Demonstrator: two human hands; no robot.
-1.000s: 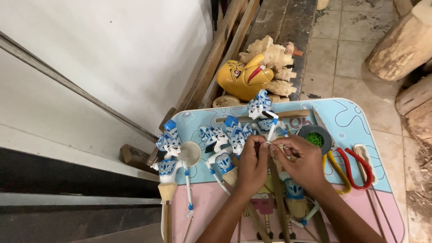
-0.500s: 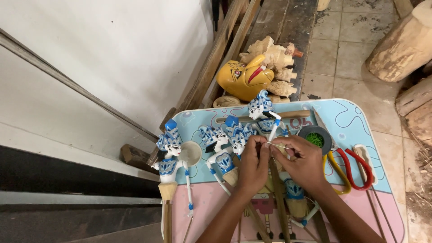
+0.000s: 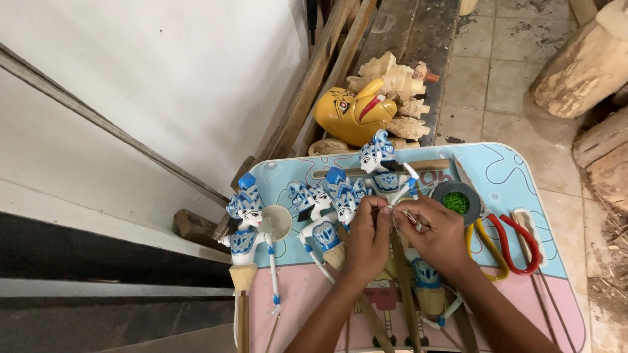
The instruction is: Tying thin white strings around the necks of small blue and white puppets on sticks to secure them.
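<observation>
Mid-tying at the surface's middle: both hands, left and right, pinched shut on a thin string at a blue-and-white puppet's arm (knot hidden), calling next for a steady pull.

We've got a plain white wall on the left with a dark band low down, wooden planks leaning against it. Floor's pale, grubby tile. Chunky logs sit top right, and a pastel blue-and-pink little table fills the bottom.
</observation>
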